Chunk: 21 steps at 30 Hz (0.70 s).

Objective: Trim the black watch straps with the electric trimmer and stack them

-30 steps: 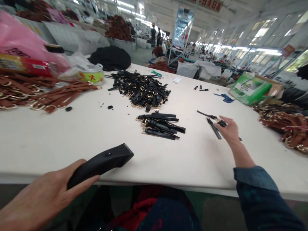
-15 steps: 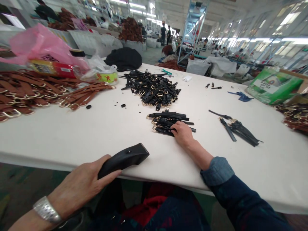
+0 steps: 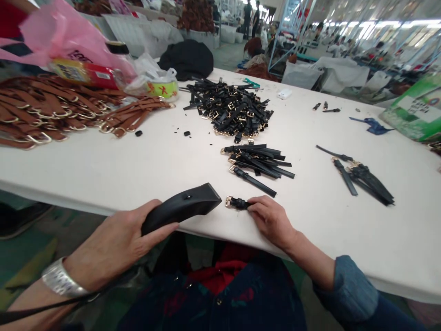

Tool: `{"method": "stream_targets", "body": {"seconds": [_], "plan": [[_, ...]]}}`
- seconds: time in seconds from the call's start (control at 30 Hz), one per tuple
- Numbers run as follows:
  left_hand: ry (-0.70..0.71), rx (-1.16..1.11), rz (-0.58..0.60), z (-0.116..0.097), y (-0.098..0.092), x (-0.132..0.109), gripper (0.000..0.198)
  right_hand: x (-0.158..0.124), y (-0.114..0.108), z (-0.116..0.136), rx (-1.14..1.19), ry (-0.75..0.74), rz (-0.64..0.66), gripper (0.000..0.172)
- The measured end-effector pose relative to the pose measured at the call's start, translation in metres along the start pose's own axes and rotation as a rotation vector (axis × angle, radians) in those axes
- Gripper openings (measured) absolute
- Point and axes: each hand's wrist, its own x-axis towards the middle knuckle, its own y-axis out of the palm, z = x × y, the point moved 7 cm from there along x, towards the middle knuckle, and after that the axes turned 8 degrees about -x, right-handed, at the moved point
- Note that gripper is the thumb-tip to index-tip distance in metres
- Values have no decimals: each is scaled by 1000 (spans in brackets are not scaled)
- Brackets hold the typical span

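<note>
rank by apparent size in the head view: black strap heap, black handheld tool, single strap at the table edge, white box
1. heap of black buckled straps
2. black plastic handheld tool, nearer camera
3. single black gold-buckled strap, partly under right hand
4. small white box, farther off

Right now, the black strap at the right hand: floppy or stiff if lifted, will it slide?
Probably floppy: the black strap is thin and narrow, lying flat like the row behind it. Likely light but end-heavy, given the gold buckle at one end. It should slide easily on the smooth white table, not roll.
</note>
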Motion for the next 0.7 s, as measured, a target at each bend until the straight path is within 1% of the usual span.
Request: {"method": "stream_targets", "body": {"seconds": [0.1,0.13,0.2,0.27,0.33,0.43,0.53,0.63,0.7], "plan": [[45,101,32,-3,5,1,33,0,1,-3,80,77,-19,11],[53,123,50,-4,7,3,36,2,2,-4,71,98,-5,14],[53,168,84,-8,10,8,41,8,5,-4,25,128,35,25],[55,224,109,-14,14,14,44,14,8,-3,-22,138,63,28],[58,276,116,-21,17,20,43,18,11,-2,-57,137,79,25],[76,303,122,-35,19,24,37,19,14,-1,-78,140,88,21],[86,301,119,-46,16,24,34,17,21,-5,-46,142,92,20],[82,293,123,-52,12,26,34,17,35,-14,16,122,129,16],[108,262,110,-56,10,29,35,20,40,-20,27,127,117,13]]}}
